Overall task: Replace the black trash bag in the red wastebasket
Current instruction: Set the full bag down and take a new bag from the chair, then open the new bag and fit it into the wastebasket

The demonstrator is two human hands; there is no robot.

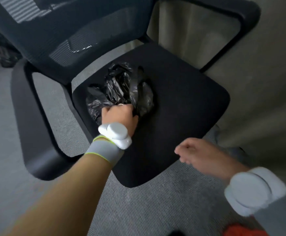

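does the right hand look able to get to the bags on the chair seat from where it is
Probably yes. The right hand hovers open over the seat's front edge, with only bare seat between it and the bags. The left hand already grips their near side; the right side is free.

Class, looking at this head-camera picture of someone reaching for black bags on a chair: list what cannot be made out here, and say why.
1. Red wastebasket: cut off by the bottom edge of the head view; its inside is unseen.
2. Black trash bags: crumpled on the chair seat; how many there are is unclear.
3. Left hand: fingertips buried in the plastic.
4. Right hand: motion-blurred; finger pose unclear.
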